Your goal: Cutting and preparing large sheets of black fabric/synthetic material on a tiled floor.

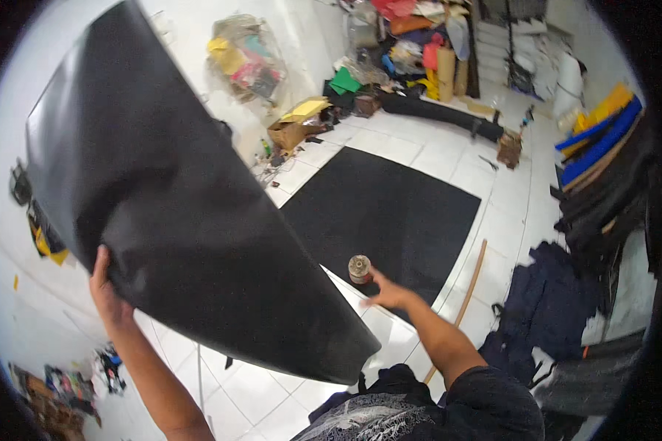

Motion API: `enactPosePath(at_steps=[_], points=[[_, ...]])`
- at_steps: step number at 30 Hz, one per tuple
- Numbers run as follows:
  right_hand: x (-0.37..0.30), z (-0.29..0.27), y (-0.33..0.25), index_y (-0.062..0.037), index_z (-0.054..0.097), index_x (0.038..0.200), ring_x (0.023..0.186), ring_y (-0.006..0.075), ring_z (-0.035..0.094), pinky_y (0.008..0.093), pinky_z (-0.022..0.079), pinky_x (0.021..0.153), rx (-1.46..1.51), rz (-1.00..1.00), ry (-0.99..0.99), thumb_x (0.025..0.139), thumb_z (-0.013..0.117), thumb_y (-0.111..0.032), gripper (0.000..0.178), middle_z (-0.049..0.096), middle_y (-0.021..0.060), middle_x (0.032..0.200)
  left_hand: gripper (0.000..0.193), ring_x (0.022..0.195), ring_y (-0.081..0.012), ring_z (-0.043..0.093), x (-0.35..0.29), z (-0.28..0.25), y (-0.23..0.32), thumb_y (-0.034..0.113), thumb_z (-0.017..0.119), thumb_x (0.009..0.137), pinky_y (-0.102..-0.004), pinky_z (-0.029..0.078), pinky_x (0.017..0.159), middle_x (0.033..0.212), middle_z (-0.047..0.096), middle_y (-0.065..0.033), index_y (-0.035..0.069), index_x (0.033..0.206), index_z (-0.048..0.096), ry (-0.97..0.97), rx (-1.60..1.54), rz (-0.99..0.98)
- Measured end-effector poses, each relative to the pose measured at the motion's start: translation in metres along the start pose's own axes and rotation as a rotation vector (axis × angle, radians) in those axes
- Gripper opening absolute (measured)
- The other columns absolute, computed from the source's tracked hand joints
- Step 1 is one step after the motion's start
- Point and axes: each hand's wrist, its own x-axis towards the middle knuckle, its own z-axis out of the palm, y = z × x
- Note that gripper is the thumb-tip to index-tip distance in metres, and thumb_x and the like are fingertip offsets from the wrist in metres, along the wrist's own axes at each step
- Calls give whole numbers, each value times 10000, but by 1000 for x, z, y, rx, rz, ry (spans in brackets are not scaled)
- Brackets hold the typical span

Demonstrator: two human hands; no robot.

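Note:
A large sheet of smooth black material [176,184], like leather or vinyl, is raised in front of me on the left and bends along its length. My left hand [112,290] is closed on its lower left edge, thumb against the near face and the other fingers hidden behind. On the floor lies a flat black rectangular sheet [390,202]. A small round can-like object [359,267] with a pale top and a reddish lower part is seen over its near edge. Beside it, my right hand [390,290] has its fingers spread, one fingertip at the can's side; whether they touch is unclear.
A long wooden stick [472,283] lies on the white tiles to the right, near a dark cloth heap [544,305]. Farther back rests a black roll [441,117]. Cardboard boxes [288,134] and piled materials [419,51] line the wall.

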Motion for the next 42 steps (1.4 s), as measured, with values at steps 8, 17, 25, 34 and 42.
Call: enactPosePath(at_steps=[8,17,25,34,42], points=[[80,46,-6,-16,356,1452,1432,373,246,431,279,1149,-82,-107,198,680,837,-496,1028,255,233,1531,588,1249,-303,485,104,-13,29,374,638,925,-430,385,1046,1380,508,-148,-25,1341,521,130,31,236],[70,97,-75,-69,667,1090,1099,315,599,418,492,935,-365,-422,456,826,677,-162,280,499,127,1335,644,1281,-378,434,247,-101,-38,387,576,941,-529,354,1069,1437,438,-159,7,1426,390,85,-155,333],[45,88,-58,-182,602,1271,1020,287,619,384,494,851,-595,-460,204,868,601,-100,411,548,102,1281,645,1248,-373,455,292,-130,-92,419,572,936,-519,376,1042,1413,457,-150,6,1406,413,-20,-181,194],[6,24,-34,-194,547,1262,1022,261,614,396,489,828,-518,-351,-145,756,702,-98,538,533,87,1252,630,1238,-359,464,296,-91,-158,426,565,938,-507,384,1032,1404,465,-145,14,1394,425,-21,-130,90],[-26,-34,21,-70,539,1262,1143,299,570,428,437,980,0,-38,-330,843,736,-293,514,583,117,1202,618,1229,-347,472,288,31,-281,432,559,940,-496,391,1024,1396,471,-142,20,1383,436,-132,-127,-119]])
